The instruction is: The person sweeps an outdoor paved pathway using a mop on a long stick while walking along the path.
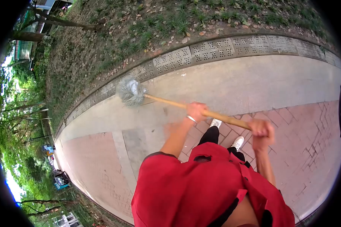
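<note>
A string mop with a wooden handle (166, 100) reaches across the path in front of me. Its grey, shaggy head (130, 92), with a whitish patch on it, is over the pale paving near the kerb. My left hand (196, 111), with a white band at the wrist, is closed around the middle of the handle. Near the handle's other end, my right hand (261, 130) is also wrapped around it, a little blurred. Whether the mop head touches the paving I cannot tell.
Red brick paving (291, 140) lies under my white shoes (237, 142). Beyond the pale strip runs a kerb of perforated blocks (212, 50), then soil with leaves and grass (159, 30). Trees (26, 113) and parked vehicles (60, 179) stand off to the left.
</note>
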`<state>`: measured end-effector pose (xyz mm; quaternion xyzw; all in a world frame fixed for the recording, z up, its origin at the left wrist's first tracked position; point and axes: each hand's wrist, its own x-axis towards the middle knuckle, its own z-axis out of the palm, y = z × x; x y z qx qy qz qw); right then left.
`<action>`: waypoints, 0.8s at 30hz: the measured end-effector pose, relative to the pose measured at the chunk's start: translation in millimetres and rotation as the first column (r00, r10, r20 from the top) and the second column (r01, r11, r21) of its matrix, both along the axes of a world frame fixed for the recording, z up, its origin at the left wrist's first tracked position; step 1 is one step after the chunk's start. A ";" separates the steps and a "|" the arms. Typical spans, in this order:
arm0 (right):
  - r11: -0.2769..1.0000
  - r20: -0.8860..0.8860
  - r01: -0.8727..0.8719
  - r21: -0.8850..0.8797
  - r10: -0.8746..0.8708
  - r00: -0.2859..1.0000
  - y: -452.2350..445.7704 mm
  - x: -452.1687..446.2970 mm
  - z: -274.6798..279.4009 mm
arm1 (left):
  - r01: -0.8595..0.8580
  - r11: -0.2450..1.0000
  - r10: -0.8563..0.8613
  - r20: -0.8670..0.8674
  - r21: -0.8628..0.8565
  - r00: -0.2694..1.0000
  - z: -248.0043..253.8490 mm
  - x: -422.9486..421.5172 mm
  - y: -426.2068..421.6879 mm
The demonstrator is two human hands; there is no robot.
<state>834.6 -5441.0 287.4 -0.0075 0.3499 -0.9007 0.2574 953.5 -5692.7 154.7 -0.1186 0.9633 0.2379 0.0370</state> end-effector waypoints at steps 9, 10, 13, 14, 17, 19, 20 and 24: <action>0.890 -0.375 0.456 0.020 -0.416 0.829 267.2 11.2 154.8 | 0.653 0.711 -0.653 -0.101 0.261 0.751 52.4 -142.1 276.7; 0.915 -0.407 0.403 0.024 -0.359 0.840 285.0 18.7 168.1 | 0.687 0.674 -0.681 -0.133 0.271 0.720 65.1 -153.2 295.3; 0.833 -0.475 0.537 0.134 -0.422 0.772 268.4 31.3 178.0 | 0.697 0.660 -0.670 -0.199 0.281 0.715 46.9 -184.9 334.4; 0.763 -0.476 0.609 0.217 -0.462 0.748 260.7 29.4 169.5 | 0.669 0.690 -0.633 -0.218 0.275 0.743 38.9 -189.0 336.0; 0.681 -0.509 0.688 0.251 -0.512 0.692 194.6 15.4 133.4 | 0.537 0.783 -0.513 -0.165 0.314 0.843 2.0 -192.7 298.1; 0.794 -0.480 0.561 0.232 -0.409 0.776 151.3 4.2 123.2 | 0.457 0.797 -0.420 -0.181 0.395 0.889 -19.5 -168.3 253.2; 0.806 -0.454 0.539 0.244 -0.396 0.798 129.5 0.9 121.7 | 0.396 0.822 -0.343 -0.199 0.409 0.918 -23.6 -154.3 227.4; 0.914 -0.295 0.369 0.166 -0.311 0.903 56.5 -1.5 80.0 | 0.176 0.873 -0.061 -0.256 0.455 0.965 -44.2 -83.7 120.8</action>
